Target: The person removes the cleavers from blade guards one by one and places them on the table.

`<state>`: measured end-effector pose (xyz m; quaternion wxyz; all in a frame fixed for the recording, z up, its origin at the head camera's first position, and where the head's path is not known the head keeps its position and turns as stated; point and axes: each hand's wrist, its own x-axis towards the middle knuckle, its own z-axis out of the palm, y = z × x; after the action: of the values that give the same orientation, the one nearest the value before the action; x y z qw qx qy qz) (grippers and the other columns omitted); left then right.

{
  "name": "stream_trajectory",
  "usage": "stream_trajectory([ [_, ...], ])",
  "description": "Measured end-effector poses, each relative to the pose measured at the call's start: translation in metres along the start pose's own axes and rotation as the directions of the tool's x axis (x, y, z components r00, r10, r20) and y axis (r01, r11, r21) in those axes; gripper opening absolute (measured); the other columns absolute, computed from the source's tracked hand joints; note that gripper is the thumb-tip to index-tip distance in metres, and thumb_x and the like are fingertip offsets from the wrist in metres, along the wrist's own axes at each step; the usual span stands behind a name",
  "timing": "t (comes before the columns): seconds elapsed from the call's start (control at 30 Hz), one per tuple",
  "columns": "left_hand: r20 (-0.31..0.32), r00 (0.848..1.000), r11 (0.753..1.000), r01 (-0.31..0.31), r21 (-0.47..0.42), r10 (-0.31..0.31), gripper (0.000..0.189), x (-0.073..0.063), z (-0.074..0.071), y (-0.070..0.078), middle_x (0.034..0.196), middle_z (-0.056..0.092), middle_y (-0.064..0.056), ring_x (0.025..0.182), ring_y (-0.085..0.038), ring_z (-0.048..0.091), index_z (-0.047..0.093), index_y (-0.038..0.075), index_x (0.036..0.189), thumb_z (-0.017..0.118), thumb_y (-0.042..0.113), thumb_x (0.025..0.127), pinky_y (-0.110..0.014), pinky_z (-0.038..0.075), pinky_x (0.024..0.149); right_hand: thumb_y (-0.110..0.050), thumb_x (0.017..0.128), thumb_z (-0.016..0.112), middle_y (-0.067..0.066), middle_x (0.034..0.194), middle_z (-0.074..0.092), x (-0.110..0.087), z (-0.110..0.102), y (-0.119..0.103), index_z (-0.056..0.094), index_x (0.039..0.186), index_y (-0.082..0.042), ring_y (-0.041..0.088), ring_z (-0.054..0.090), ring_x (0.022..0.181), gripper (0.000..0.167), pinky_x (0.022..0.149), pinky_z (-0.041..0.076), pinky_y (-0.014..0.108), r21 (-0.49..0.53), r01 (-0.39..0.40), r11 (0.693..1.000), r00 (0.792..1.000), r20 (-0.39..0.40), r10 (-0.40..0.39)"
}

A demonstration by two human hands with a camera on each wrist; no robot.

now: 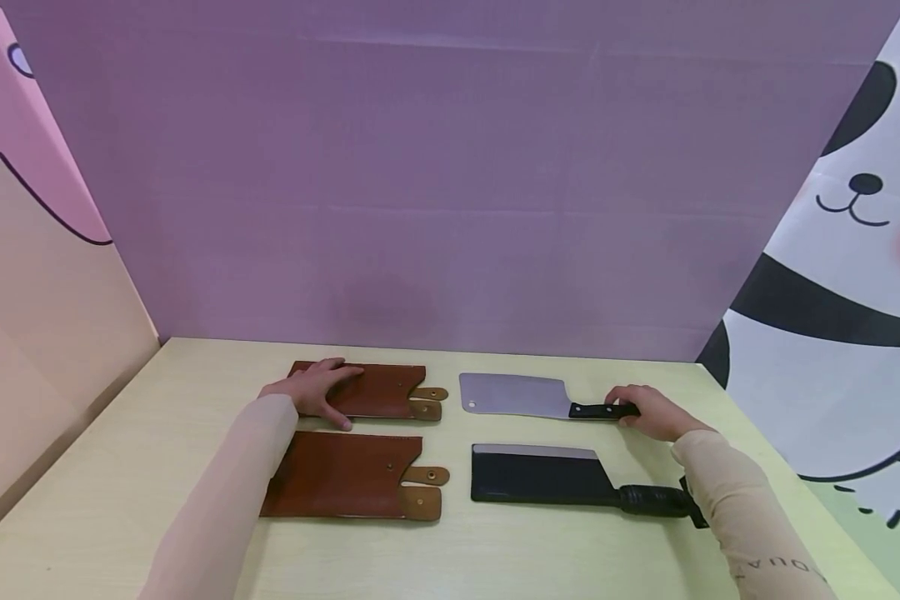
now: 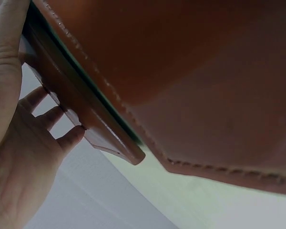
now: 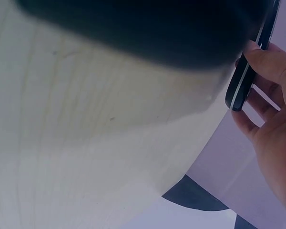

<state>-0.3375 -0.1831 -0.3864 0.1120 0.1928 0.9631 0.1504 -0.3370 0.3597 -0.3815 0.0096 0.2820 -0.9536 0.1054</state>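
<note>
My left hand (image 1: 321,390) lies across the far brown leather knife sheath (image 1: 382,383), thumb at its near edge. In the left wrist view the fingertips (image 2: 75,133) meet that sheath's far edge. A silver cleaver (image 1: 513,393) lies to the right of it, blade pointing left. My right hand (image 1: 651,410) holds the end of its black riveted handle (image 1: 594,411). The right wrist view shows thumb and fingers on opposite sides of this handle (image 3: 243,83). Nearer me lie a second, larger brown sheath (image 1: 352,475) and a black cleaver (image 1: 540,475) with a bright edge.
Everything lies on a pale wooden table (image 1: 450,558). Both sheaths have snap straps (image 1: 426,476) on their right ends. A purple cloth backdrop (image 1: 450,183) rises behind the table. Cartoon-printed panels flank it, with a panda (image 1: 855,292) on the right. My right sleeve (image 1: 742,508) overlaps the black cleaver's handle end.
</note>
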Motion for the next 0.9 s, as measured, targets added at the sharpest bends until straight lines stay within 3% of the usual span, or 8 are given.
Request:
stream_trajectory([
  [0.4,-0.018,1.0,1.0,0.003,-0.029,-0.004,0.099,0.0033,0.0049,-0.0019,0.152,0.015,-0.012,0.138,-0.037,0.017,0.028,0.026,0.144,0.076,0.054,0.062,-0.063,0.027,0.099,0.006,0.075,0.066,0.007,0.084,0.06,-0.0021,0.0023,-0.0006,0.059,0.101,-0.003,0.023,0.056,0.081,0.029,0.078,0.044,0.046,0.015,-0.04,0.999,0.999,0.02,0.04],
  [0.9,-0.057,0.997,0.999,-0.047,-0.012,0.046,0.104,0.0058,0.0058,-0.0097,0.151,0.02,-0.014,0.136,-0.038,0.024,0.029,0.024,0.144,0.075,0.06,0.057,-0.062,0.029,0.099,0.003,0.075,0.066,0.014,0.091,0.061,-0.0041,0.0019,-0.0016,0.056,0.103,0.003,0.031,0.058,0.086,0.03,0.08,0.044,0.049,0.019,-0.012,1.0,1.0,0.007,0.012],
])
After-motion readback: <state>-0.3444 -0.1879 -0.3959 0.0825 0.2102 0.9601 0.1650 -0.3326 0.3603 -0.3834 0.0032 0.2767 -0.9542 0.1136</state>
